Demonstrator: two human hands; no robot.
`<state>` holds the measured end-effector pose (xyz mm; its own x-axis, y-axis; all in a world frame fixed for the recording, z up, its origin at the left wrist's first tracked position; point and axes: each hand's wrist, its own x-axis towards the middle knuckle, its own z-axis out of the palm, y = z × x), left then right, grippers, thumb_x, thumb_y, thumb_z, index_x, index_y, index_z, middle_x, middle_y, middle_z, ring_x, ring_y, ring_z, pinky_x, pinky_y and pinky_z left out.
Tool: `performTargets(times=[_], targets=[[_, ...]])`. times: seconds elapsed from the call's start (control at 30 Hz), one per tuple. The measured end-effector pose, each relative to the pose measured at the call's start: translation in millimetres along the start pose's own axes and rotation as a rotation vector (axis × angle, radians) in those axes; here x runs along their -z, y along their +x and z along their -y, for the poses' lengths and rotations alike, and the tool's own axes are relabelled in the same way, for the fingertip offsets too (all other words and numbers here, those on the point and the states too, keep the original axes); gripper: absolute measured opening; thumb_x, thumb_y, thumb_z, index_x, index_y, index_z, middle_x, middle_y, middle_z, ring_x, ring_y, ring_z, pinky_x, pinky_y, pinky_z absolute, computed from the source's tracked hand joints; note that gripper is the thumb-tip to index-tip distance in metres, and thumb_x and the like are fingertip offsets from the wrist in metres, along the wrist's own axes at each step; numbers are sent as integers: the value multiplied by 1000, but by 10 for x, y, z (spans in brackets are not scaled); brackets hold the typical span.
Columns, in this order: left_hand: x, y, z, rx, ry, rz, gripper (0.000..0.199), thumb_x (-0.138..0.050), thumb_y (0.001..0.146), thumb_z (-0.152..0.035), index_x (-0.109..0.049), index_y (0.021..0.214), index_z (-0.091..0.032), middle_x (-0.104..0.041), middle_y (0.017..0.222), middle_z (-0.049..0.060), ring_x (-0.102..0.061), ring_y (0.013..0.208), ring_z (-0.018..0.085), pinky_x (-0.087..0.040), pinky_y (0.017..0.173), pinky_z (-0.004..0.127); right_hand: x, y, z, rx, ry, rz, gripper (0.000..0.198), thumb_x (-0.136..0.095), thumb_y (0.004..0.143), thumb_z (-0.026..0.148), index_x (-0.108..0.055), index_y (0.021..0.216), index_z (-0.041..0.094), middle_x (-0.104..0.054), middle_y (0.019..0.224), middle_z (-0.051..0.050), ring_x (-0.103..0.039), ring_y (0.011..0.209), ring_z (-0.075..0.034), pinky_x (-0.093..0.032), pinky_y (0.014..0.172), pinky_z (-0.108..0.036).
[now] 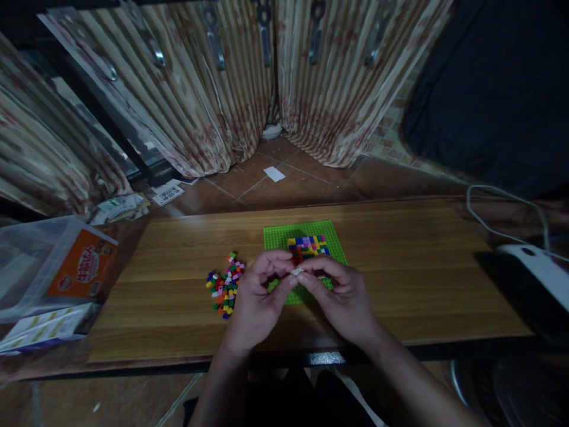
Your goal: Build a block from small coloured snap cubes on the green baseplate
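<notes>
Bare forearms [409,370] lead to left hand [260,299] and right hand [347,296], fingertips pinching a whitish toy brick [297,271] over the green studded baseplate [276,237].

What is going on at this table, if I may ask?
A person's left hand and right hand together pinch a small white piece over a green baseplate. Coloured bricks sit packed together on the baseplate, and a loose pile lies to its left on the table.

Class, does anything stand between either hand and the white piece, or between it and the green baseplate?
Nothing visible separates left hand or right hand from the white piece: both pinch it. Bricks cover part of the green baseplate; the hands hide what lies beneath.
</notes>
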<state>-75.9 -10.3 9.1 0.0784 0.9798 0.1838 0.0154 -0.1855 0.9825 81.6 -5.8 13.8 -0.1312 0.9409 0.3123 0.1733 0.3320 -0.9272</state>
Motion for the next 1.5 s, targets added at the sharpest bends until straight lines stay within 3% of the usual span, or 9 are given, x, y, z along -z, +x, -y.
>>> performTargets(times=[0.23, 0.33, 0.43, 0.53, 0.7, 0.97, 1.23, 1.5], targets=[[-19, 10, 42, 25, 15, 96, 23, -67, 85, -19, -61, 107, -21, -68, 86, 1, -64, 81, 13, -51, 76, 23, 103, 4, -57, -144, 105, 40, 10, -69, 84, 31, -74, 80, 23, -73, 75, 1, -64, 69, -14, -50, 66, -26], [12, 30, 68, 44, 77, 91, 22, -64, 87, -20, -62, 108, -21, -68, 87, 2, -64, 82, 14, -51, 78, 25, 208, 25, -150, -167, 72, -16, 9, -72, 82, 33, -76, 82, 24, -75, 78, 1, -66, 70, -15, -52, 68, -28], [67, 57, 137, 77, 203, 0, 16, -61, 87, -20, -64, 103, -20, -70, 92, 4, -65, 88, 16, -51, 82, 27, 341, 47, -249, -99, -104, -121, 12, -70, 84, 35, -76, 84, 25, -75, 84, 0, -68, 76, -17, -54, 72, -30], [110, 77, 211, 136, 311, -73, 13, -57, 87, -21, -65, 97, -19, -71, 94, 4, -65, 86, 16, -51, 79, 27, 431, 44, -301, -10, -280, -117, 14, -66, 87, 35, -76, 88, 26, -75, 89, -1, -69, 81, -17, -54, 74, -30], [98, 89, 239, 189, 422, -48, 12, -55, 86, -20, -66, 90, -18, -72, 86, 4, -65, 77, 16, -49, 72, 27, 459, 24, -316, 59, -382, 37, 16, -61, 92, 31, -75, 96, 25, -72, 92, -3, -67, 84, -17, -53, 75, -31], [62, 103, 219, 181, 422, -29, 14, -55, 86, -19, -67, 93, -16, -71, 86, 4, -64, 75, 16, -49, 69, 28, 603, 70, -440, 9, -420, -19, 9, -68, 87, 32, -76, 88, 27, -67, 92, -2, -64, 85, -18, -52, 75, -32], [56, 106, 278, 186, 404, 2, 17, -55, 87, -22, -68, 97, -18, -68, 81, 3, -65, 77, 18, -49, 69, 28, 513, 84, -432, -12, -394, 35, 7, -69, 85, 29, -75, 84, 28, -64, 98, -3, -61, 95, -20, -48, 85, -38], [45, 113, 270, 187, 432, 36, 18, -55, 87, -21, -68, 99, -18, -68, 80, 2, -65, 78, 18, -49, 70, 29, 452, 109, -545, -112, -286, -76, 6, -76, 76, 31, -73, 75, 27, -61, 99, -3, -60, 99, -22, -46, 90, -40]])
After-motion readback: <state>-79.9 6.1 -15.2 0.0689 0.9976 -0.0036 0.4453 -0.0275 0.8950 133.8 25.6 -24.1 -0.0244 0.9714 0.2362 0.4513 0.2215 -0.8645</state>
